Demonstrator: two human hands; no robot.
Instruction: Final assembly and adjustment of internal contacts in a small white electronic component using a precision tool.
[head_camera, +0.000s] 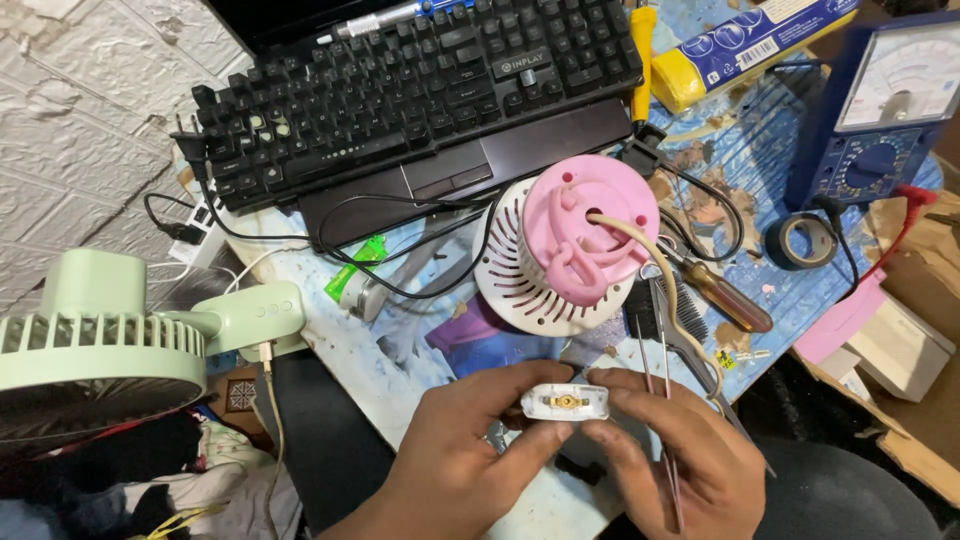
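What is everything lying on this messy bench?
Switch: one, white, brass inside, held by both hands.
Pink device: one, pink and white, centre.
Keyboard: one, black, top.
Fan: one, pale green, left.
Multimeter: one, blue, top right.
Tape: one roll, black, right.
Screwdriver: one, brown handle, right of centre.
Left hand: fingers pinching the switch.
Right hand: fingers on the switch, holding thin probes.

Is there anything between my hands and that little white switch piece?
Nothing visible. The left hand and right hand already pinch the white switch piece at its two ends, brass contact facing up.
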